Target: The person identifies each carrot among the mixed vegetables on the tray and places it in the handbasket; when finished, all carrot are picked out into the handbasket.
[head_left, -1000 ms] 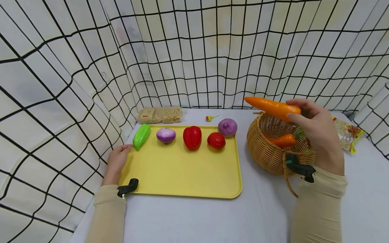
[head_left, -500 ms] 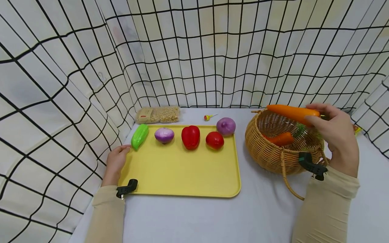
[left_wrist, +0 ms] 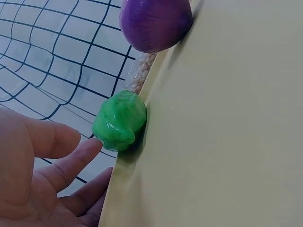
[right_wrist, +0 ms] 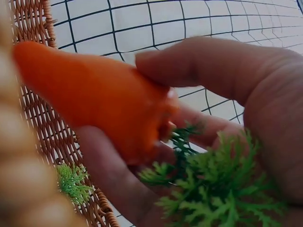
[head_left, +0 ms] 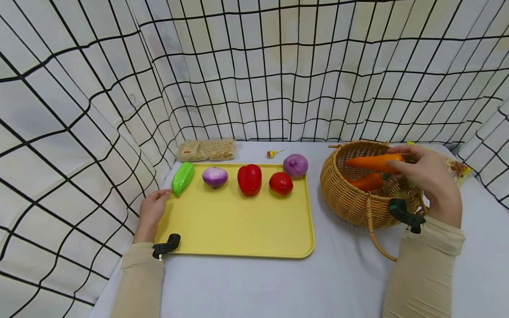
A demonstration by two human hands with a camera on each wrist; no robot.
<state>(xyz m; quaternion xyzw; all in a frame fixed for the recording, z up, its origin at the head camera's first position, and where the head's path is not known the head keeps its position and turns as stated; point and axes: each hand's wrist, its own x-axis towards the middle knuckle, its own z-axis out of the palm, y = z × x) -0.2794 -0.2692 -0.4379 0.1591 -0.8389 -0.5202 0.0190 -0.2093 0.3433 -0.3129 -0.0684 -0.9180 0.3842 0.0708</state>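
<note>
In the head view my right hand (head_left: 433, 179) grips an orange toy carrot (head_left: 371, 163) by its thick end, inside the mouth of a wicker basket (head_left: 347, 210). The right wrist view has the thumb above this carrot (right_wrist: 90, 92) and fingers below, with green leaves (right_wrist: 213, 184) hanging by the palm. A second carrot (head_left: 366, 182) lies in the basket. My left hand (head_left: 153, 210) is at the left edge of a yellow tray (head_left: 238, 225). Its fingers are extended, fingertips right at a green ridged toy vegetable (left_wrist: 120, 120) on the tray's corner.
Along the tray's back lie a purple-and-white oval (head_left: 215, 177), a red bell pepper (head_left: 249, 179), a tomato (head_left: 281, 183) and an onion (head_left: 295, 165). Behind are a bag of beans (head_left: 207, 150) and a lollipop (head_left: 272, 154). Black netting (head_left: 254, 88) surrounds the table; a shiny packet (head_left: 457, 170) sits right.
My right hand has carried the carrot rightward and then lowered it from above the basket down into its mouth. The left hand stays at the tray edge.
</note>
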